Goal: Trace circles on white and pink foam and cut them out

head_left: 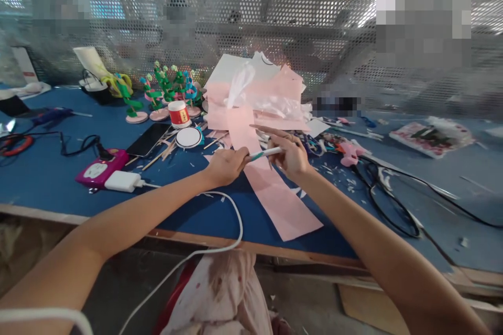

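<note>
My left hand [225,165] and my right hand [288,154] meet over the blue table [51,178], each gripping one end of a thin white stick with a green wrap [264,154]. My right index finger points out flat to the left. Under the hands lies a long pink paper strip [271,188] that runs toward the table's front edge. Behind it stands a pile of pink and white sheets with clear plastic [255,91].
Left of my hands are a round white disc [188,137], a red-and-white glue jar [178,113], a black phone [148,139], several green curled paper figures [165,86], a magenta power strip [101,168] with a white charger [121,181]. Black cables [389,193], a pink glue gun [350,153] and scraps lie right.
</note>
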